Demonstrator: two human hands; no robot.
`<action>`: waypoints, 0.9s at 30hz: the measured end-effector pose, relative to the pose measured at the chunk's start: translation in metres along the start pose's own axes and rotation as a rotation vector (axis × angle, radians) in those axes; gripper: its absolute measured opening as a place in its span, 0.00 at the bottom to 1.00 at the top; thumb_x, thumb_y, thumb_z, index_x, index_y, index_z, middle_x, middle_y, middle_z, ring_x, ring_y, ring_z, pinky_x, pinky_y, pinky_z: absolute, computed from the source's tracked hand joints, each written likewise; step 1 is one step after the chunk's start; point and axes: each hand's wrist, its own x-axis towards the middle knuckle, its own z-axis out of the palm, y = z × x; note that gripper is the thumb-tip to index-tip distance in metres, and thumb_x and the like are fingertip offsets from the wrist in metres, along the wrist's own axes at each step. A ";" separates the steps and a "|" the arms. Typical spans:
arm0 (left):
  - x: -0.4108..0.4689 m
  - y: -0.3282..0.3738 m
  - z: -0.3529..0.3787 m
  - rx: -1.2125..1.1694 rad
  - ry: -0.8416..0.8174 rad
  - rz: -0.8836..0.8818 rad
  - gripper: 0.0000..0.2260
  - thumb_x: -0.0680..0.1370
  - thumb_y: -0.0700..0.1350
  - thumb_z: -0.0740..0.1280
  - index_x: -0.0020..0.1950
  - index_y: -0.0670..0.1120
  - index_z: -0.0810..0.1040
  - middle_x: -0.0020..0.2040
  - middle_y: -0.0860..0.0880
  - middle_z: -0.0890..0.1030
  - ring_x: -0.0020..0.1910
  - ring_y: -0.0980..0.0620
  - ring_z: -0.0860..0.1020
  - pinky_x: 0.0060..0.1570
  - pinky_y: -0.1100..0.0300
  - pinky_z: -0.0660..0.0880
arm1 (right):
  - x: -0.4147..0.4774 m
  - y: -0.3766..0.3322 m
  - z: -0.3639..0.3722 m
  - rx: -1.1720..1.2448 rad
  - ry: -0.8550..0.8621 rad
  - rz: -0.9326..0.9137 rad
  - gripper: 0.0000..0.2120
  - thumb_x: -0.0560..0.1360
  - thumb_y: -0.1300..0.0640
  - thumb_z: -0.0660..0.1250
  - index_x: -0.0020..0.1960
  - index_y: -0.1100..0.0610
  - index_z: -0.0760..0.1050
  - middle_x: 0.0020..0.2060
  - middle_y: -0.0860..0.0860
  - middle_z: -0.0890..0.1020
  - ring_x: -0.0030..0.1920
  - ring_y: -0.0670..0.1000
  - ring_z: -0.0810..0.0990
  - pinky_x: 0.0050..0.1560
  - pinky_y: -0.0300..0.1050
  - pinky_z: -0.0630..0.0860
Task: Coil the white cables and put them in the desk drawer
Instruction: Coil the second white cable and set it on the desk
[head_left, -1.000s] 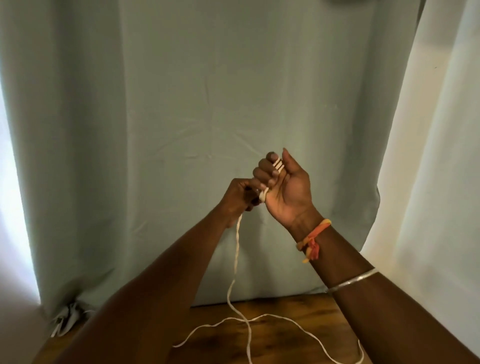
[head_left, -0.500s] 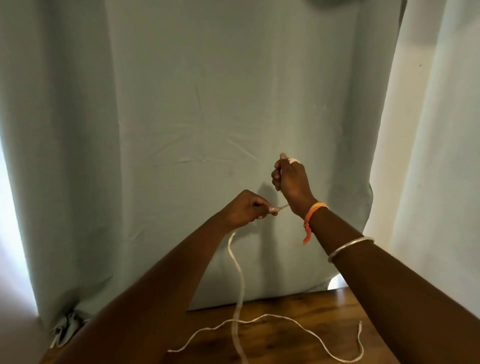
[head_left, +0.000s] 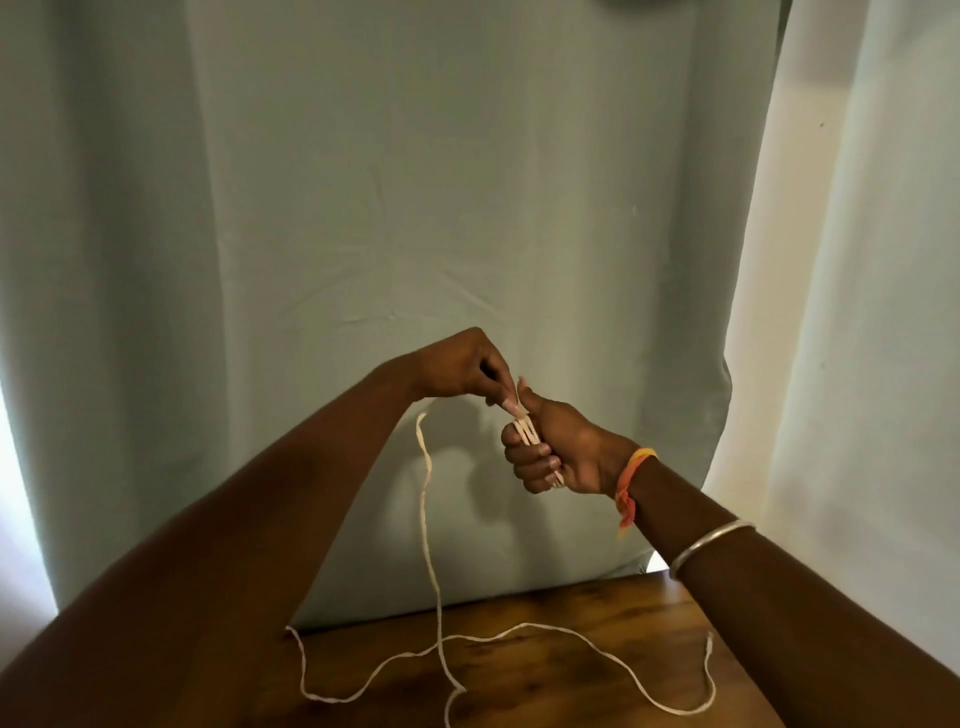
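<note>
A thin white cable hangs from my hands down to the wooden desk, where its loose length lies in curves. My right hand is held up over the desk, fingers curled round several turns of the cable wound across its palm. My left hand is just above and left of it, pinching the cable at the right thumb. No drawer shows in the head view.
A pale green curtain hangs close behind the desk. A white curtain fills the right side. Bright light comes in at the far left edge. An orange thread and a metal bangle sit on my right wrist.
My left hand has risen and moved right to meet the right thumb, laying another turn of cable. My right hand has turned, its curled fingers now facing me, and dropped lower.
</note>
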 end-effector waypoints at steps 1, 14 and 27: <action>-0.001 0.000 -0.001 -0.043 0.017 -0.005 0.03 0.71 0.38 0.75 0.43 0.41 0.87 0.39 0.37 0.83 0.37 0.50 0.77 0.42 0.55 0.72 | -0.002 0.003 0.002 0.066 -0.062 -0.016 0.34 0.76 0.27 0.47 0.32 0.56 0.67 0.20 0.48 0.62 0.20 0.45 0.56 0.24 0.37 0.54; -0.010 -0.002 0.058 -0.876 0.383 -0.093 0.14 0.80 0.40 0.64 0.38 0.48 0.85 0.38 0.42 0.78 0.34 0.48 0.75 0.33 0.61 0.73 | -0.014 -0.006 0.030 0.539 -0.488 -0.428 0.25 0.82 0.40 0.49 0.37 0.57 0.68 0.26 0.48 0.59 0.24 0.46 0.57 0.27 0.41 0.59; -0.015 0.008 0.086 -0.491 0.036 -0.072 0.11 0.80 0.47 0.66 0.59 0.47 0.83 0.33 0.46 0.73 0.28 0.54 0.65 0.29 0.60 0.61 | -0.003 -0.048 -0.001 0.495 0.531 -1.148 0.16 0.85 0.54 0.54 0.40 0.56 0.69 0.26 0.49 0.69 0.26 0.48 0.66 0.30 0.43 0.65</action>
